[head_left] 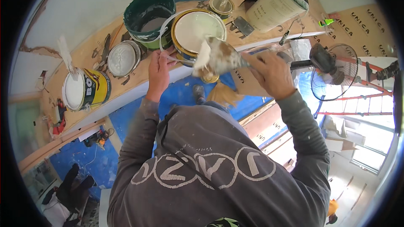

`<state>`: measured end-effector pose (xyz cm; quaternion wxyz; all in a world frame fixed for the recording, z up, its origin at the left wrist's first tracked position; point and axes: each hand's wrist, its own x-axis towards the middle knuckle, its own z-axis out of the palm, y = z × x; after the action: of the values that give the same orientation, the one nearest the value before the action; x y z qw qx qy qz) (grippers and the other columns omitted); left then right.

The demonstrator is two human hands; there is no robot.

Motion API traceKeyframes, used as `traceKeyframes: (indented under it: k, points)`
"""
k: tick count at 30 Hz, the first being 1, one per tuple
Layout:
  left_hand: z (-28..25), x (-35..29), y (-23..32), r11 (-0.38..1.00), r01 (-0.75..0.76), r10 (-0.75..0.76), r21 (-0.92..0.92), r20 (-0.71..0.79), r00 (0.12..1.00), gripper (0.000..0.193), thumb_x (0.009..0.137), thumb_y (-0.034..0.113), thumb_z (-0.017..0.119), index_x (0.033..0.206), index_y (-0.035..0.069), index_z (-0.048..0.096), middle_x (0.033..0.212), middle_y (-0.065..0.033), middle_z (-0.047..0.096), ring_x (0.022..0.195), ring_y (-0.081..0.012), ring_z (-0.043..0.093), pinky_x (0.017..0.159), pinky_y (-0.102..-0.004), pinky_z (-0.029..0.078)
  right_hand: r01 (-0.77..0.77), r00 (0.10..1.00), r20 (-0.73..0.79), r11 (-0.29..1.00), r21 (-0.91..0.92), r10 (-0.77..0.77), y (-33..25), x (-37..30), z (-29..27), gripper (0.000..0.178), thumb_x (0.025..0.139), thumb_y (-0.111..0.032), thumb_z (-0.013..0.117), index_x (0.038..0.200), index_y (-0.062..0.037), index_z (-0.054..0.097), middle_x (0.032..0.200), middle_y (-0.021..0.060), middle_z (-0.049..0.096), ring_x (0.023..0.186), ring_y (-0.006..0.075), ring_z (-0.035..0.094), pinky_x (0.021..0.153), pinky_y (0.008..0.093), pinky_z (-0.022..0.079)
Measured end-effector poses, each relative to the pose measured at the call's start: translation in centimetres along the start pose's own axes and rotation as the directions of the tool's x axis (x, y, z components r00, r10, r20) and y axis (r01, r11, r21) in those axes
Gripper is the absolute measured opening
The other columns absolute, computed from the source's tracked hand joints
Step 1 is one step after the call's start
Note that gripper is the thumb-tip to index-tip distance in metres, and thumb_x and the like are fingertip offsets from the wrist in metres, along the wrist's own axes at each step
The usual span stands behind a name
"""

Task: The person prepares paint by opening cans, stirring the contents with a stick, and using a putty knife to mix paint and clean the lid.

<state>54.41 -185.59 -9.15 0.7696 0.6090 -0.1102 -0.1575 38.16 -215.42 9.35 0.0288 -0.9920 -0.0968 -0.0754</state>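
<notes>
A wide putty knife (225, 55) is in my right hand (271, 73), its stained blade carrying a thick lump of white paste (203, 59). The blade is over the near edge of a gold-rimmed can (200, 31) filled with smooth white paste. My left hand (160, 69) grips the near left side of this can, by its pale plastic bail handle (160, 38). Some of the left fingers are hidden behind the can's side. Behind the can to the left stands a dark green bucket (148, 14) with grey residue inside.
On the wooden ledge (94, 54) are a round lid (122, 59), a yellow-and-black can (94, 88) with a brush, a small tin (221, 6) with a stick, and a paper roll (273, 8). A fan (334, 71) and an orange ladder (357, 105) stand right. Blue sheeting (130, 117) covers the floor.
</notes>
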Motion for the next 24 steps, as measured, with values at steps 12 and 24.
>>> traceKeyframes:
  k: [12, 24]
  points:
    - [4.5, 0.7, 8.4, 0.649, -0.280, 0.377, 0.707, 0.022, 0.926, 0.020, 0.105, 0.016, 0.058, 0.112, -0.003, 0.059, 0.097, -0.0062, 0.069, 0.090, -0.0117, 0.064, 0.078, -0.0257, 0.052, -0.458, 0.592, 0.127, 0.203, 0.865, 0.796, 2.2, -10.6, 5.3, 0.025, 0.104, -0.023, 0.063, 0.110, 0.0015, 0.064, 0.074, 0.0012, 0.057, 0.065, 0.0073, 0.050, 0.057, 0.0259, 0.042]
    - [13.5, 8.5, 16.0, 0.962, 0.206, -0.229, 0.182, 0.121, 0.966, 0.020, 0.101, 0.021, 0.061, 0.099, 0.002, 0.065, 0.069, 0.0078, 0.036, 0.055, -0.0025, 0.030, 0.048, -0.0223, 0.023, -0.309, 0.483, 0.299, -0.159, 0.938, 0.823, 3.2, -12.3, 17.8, 0.031, 0.103, -0.028, 0.065, 0.084, -0.0048, 0.057, 0.063, -0.0016, 0.052, 0.054, 0.0061, 0.045, 0.049, 0.0262, 0.036]
